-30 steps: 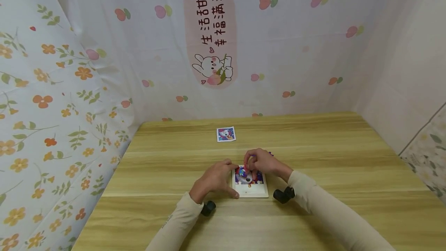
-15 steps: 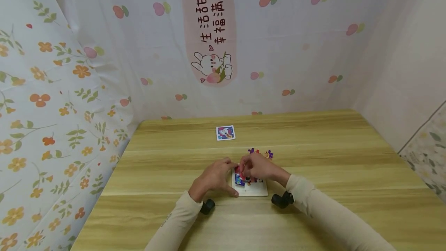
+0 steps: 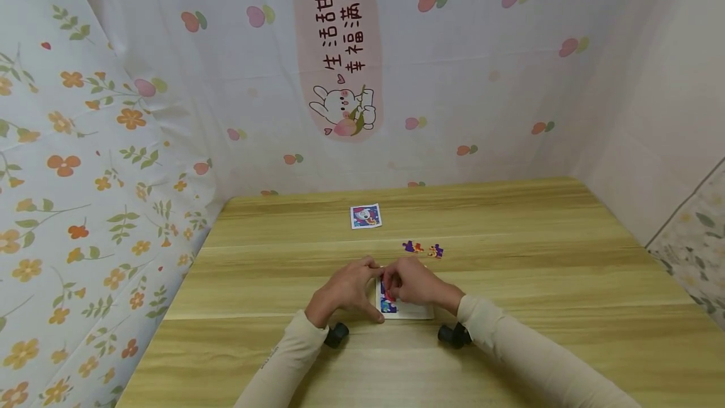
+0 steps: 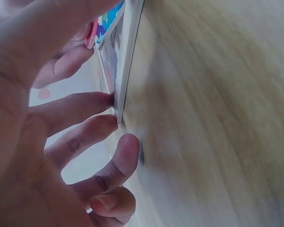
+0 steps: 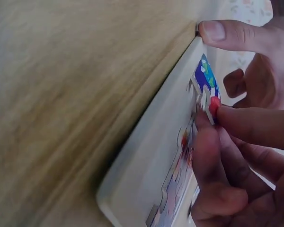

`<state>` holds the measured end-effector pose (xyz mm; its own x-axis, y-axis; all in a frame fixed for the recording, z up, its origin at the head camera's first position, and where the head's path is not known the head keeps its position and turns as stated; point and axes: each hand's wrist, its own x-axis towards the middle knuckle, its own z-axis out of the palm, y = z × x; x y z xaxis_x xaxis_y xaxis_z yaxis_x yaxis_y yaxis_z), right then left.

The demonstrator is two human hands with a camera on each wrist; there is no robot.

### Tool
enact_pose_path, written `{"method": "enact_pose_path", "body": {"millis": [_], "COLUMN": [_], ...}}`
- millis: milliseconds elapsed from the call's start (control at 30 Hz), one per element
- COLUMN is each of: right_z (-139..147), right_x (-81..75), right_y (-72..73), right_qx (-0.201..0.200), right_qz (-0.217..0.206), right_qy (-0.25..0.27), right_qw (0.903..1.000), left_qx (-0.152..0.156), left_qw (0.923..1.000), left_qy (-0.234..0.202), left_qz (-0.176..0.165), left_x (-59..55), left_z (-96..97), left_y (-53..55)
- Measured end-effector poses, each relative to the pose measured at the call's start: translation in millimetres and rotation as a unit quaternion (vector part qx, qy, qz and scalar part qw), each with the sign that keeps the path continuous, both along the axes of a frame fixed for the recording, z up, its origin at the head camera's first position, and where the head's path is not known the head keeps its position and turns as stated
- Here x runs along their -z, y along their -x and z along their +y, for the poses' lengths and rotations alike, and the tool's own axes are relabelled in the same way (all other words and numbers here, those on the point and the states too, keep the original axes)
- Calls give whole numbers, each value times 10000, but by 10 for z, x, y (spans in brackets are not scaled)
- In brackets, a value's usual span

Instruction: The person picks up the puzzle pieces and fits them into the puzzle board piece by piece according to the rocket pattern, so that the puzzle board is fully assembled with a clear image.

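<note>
A white framed jigsaw puzzle board (image 3: 410,312) lies on the table. My left hand (image 3: 347,289) holds its left side, thumb at the near corner and fingers by the far one; in the left wrist view fingertips (image 4: 109,120) touch its edge. Between thumb and fingers my right hand (image 3: 416,281) pinches a blue, purple and red puzzle piece (image 5: 209,80). That piece sits tilted at the board's left part, its edge slightly raised in the right wrist view. Other printed pieces (image 5: 177,177) show inside the frame; my right hand hides much of them in the head view.
Behind the board lie two loose puzzle pieces, a purple and red one (image 3: 413,247) and a purple and yellow one (image 3: 435,251). Farther back is a small printed picture card (image 3: 365,216). Patterned cloth (image 3: 442,80) hangs behind the wooden table (image 3: 510,225).
My right hand has moved left and nearer with the puzzle piece, down the board's left side. Two loose pieces, mostly hidden before, now show behind it. My left hand stays in place.
</note>
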<state>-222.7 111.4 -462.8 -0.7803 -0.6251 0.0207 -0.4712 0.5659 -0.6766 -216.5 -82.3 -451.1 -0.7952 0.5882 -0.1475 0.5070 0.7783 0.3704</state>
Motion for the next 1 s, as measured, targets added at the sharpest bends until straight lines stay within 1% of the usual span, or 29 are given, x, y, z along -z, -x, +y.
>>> {"method": "enact_pose_path", "body": {"millis": [133, 300, 500, 600, 667, 867, 1000], "right_z": [1, 19, 16, 12, 12, 26, 32], "right_x": [0, 13, 13, -4, -27, -81, -82], "right_y": [-8, -14, -34, -44, -46, -28, -15], "right_qx": [38, -83, -193, -257, -363, -685, -789], "right_qz": [288, 611, 1009, 1149, 1120, 664, 637], "right_qy": [-108, -308, -756, -886, -879, -923, -950], "right_qw": [9995, 9976, 9918, 9891, 9891, 9911, 9903], "left_qx": [-13, -42, -63, -71, -58, 39, 75], "left_qw": [10000, 10000, 9999, 9999, 9999, 9999, 9999], "left_qy": [-59, -61, -78, -83, -78, -113, -114], "left_qz": [-19, -42, -21, -41, -38, -97, -35], "left_x": [16, 42, 48, 42, 38, 21, 7], "left_z": [-2, -4, 0, 2, 1, -13, -10], "left_y": [5, 6, -11, -11, -10, -7, 5]}}
